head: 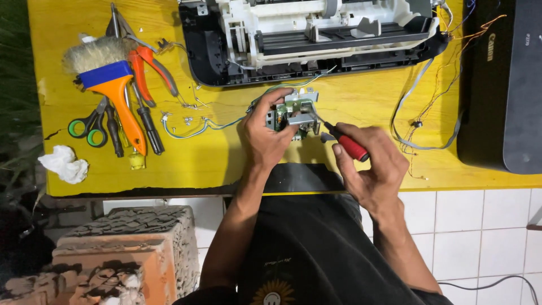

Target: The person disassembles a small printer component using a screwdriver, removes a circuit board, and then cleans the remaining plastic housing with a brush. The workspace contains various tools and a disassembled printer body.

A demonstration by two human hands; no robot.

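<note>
Two hands busy, left hand (265, 133) fingers gripping metal bracket (294, 113), right hand (370, 164) fingers clasping red screwdriver (344, 142), tip aimed up-left

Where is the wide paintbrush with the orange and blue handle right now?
In the head view, the wide paintbrush with the orange and blue handle lies at the yellow table's left end, among orange-handled pliers and green-handled scissors.

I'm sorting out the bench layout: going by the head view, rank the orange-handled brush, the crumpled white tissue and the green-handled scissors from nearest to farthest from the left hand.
Measured from the left hand:
1. Orange-handled brush, to its left on the yellow table, handle end closest.
2. Green-handled scissors, just beyond the brush handle, further left.
3. Crumpled white tissue, at the table's far left edge.
</note>
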